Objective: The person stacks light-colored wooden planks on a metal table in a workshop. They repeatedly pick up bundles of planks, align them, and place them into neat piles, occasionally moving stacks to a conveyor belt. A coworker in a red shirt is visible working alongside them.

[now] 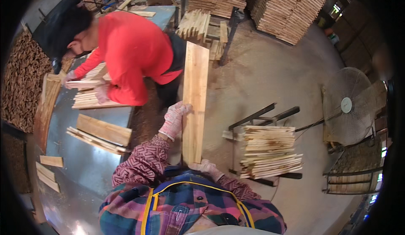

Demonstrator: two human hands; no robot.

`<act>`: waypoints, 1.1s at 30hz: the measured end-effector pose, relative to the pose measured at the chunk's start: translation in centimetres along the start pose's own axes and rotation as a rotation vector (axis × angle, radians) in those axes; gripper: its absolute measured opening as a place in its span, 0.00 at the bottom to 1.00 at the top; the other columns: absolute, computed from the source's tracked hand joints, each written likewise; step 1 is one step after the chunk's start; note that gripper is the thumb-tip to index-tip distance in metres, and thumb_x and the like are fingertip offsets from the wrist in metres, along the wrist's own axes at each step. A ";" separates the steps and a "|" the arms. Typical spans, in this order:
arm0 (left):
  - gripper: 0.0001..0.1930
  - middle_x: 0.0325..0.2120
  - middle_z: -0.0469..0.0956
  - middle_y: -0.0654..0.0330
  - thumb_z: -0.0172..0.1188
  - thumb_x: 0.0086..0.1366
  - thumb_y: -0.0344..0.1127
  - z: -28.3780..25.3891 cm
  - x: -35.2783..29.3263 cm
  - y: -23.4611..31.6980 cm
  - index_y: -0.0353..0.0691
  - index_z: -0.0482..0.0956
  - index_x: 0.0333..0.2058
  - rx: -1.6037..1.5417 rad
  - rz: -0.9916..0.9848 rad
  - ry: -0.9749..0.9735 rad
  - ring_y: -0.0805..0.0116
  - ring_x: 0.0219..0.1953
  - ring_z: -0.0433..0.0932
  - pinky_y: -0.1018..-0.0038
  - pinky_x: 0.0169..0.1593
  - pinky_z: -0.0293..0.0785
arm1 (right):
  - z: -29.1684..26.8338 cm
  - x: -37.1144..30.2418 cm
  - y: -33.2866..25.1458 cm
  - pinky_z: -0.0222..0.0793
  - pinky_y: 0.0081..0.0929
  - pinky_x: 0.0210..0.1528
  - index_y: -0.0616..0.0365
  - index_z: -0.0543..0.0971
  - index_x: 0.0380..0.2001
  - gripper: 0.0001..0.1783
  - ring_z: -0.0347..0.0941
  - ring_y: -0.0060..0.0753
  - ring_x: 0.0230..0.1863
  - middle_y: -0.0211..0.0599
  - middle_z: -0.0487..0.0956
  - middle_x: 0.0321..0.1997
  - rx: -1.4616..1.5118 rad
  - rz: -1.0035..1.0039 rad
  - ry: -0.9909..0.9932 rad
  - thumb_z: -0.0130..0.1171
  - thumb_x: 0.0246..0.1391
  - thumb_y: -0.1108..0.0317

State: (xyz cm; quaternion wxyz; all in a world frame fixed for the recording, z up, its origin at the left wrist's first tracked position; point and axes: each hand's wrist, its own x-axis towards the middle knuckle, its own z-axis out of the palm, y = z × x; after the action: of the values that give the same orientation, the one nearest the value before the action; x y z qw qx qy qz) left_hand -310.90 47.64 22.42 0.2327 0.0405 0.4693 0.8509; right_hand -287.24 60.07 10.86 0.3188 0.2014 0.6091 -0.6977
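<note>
Wooden plank (195, 104) stands lengthwise in front of the person, its long side running from near to far, to the right of the metal table (78, 159). The left hand (174, 119), in a pale glove, is closed on the plank's left edge, about midway along it. The right hand (206, 167), also gloved, touches the near end; its fingers are partly hidden, so I cannot tell whether they are closed around the wood.

On the table, to the left, a wide board (104, 129) lies just beyond some thin boards (95, 140), with short pieces (51, 161) farther left. At the far side, a co-worker in a red top (135, 45) bends over the table, both gloved hands at a pile of boards (99, 102). To the right, a stack of slats (270, 150) rests on a dark stand (291, 175), with a large fan (346, 104) farther right.
</note>
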 end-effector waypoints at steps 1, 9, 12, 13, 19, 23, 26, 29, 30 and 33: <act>0.10 0.30 0.82 0.63 0.64 0.64 0.33 1.6 1.8 -0.8 0.34 0.82 0.41 -0.041 -0.040 0.012 0.72 0.30 0.79 0.73 0.38 0.78 | -1.5 1.0 -0.1 0.73 0.23 0.46 0.58 0.79 0.56 0.35 0.78 0.25 0.39 0.37 0.83 0.49 -0.270 0.108 0.214 0.72 0.52 0.47; 0.12 0.41 0.82 0.54 0.53 0.71 0.37 2.7 16.4 -7.0 0.41 0.79 0.48 0.932 0.057 -0.095 0.57 0.46 0.80 0.63 0.48 0.77 | -10.2 3.0 -10.4 0.69 0.22 0.26 0.60 0.82 0.38 0.19 0.74 0.23 0.24 0.31 0.82 0.28 0.439 -0.110 0.310 0.72 0.53 0.56; 0.14 0.44 0.80 0.46 0.50 0.70 0.38 -5.4 19.2 -12.8 0.43 0.78 0.50 1.471 0.221 -0.239 0.47 0.47 0.79 0.59 0.50 0.76 | -15.0 6.1 -16.1 0.69 0.21 0.26 0.60 0.82 0.38 0.17 0.74 0.24 0.24 0.32 0.82 0.28 0.353 -0.094 0.318 0.71 0.54 0.58; 0.13 0.43 0.80 0.44 0.52 0.69 0.39 -9.5 20.3 -15.6 0.42 0.78 0.48 1.527 0.272 -0.266 0.44 0.46 0.79 0.58 0.49 0.76 | -17.4 9.2 -15.3 0.72 0.24 0.28 0.63 0.83 0.39 0.20 0.74 0.22 0.25 0.32 0.83 0.31 0.258 -0.083 0.346 0.74 0.52 0.58; 0.16 0.34 0.82 0.45 0.47 0.73 0.40 -15.8 20.9 -16.5 0.40 0.83 0.43 1.466 -0.744 0.036 0.49 0.39 0.82 0.61 0.45 0.77 | -27.5 17.8 -26.6 0.74 0.33 0.27 0.58 0.84 0.38 0.21 0.75 0.28 0.23 0.34 0.83 0.28 0.180 -0.092 0.537 0.69 0.54 0.49; 0.16 0.35 0.82 0.46 0.47 0.73 0.40 -16.2 24.8 -15.2 0.41 0.83 0.44 1.268 -0.732 0.129 0.49 0.40 0.82 0.61 0.46 0.77 | -36.2 28.1 -32.7 0.71 0.23 0.20 0.58 0.83 0.39 0.14 0.77 0.28 0.23 0.38 0.82 0.27 -0.443 -0.401 0.638 0.66 0.57 0.59; 0.16 0.36 0.82 0.46 0.47 0.73 0.41 -14.9 29.1 -13.6 0.41 0.83 0.45 1.107 -0.709 0.239 0.49 0.41 0.81 0.62 0.46 0.76 | -41.6 36.1 -41.3 0.72 0.27 0.21 0.60 0.84 0.33 0.15 0.78 0.31 0.20 0.38 0.81 0.23 -0.298 -0.169 0.718 0.65 0.55 0.57; 0.16 0.37 0.82 0.46 0.47 0.73 0.41 -13.6 32.1 -11.9 0.41 0.83 0.46 0.963 -0.703 0.397 0.50 0.42 0.81 0.62 0.47 0.76 | -45.5 45.6 -49.2 0.73 0.31 0.22 0.62 0.84 0.27 0.17 0.78 0.33 0.18 0.38 0.81 0.19 -0.247 -0.038 0.723 0.64 0.52 0.56; 0.16 0.37 0.82 0.46 0.47 0.73 0.41 -13.3 33.9 -11.7 0.41 0.82 0.46 0.932 -0.700 0.425 0.50 0.42 0.81 0.62 0.47 0.76 | -48.8 50.5 -48.8 0.71 0.30 0.19 0.62 0.84 0.28 0.15 0.77 0.32 0.16 0.37 0.80 0.19 -0.345 -0.077 0.735 0.65 0.53 0.59; 0.16 0.38 0.82 0.46 0.47 0.73 0.41 -12.7 37.9 -11.7 0.41 0.82 0.47 0.851 -0.727 0.578 0.50 0.43 0.81 0.62 0.48 0.76 | -54.2 61.6 -52.3 0.71 0.32 0.19 0.61 0.84 0.30 0.14 0.76 0.32 0.16 0.37 0.80 0.20 -0.153 0.011 0.727 0.64 0.52 0.59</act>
State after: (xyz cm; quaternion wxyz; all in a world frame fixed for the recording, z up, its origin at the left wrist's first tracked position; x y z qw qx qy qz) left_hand -344.02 59.47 0.19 0.3345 -0.2642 0.7944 0.4327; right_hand -373.26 103.67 -2.25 0.0995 0.4150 0.7318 -0.5314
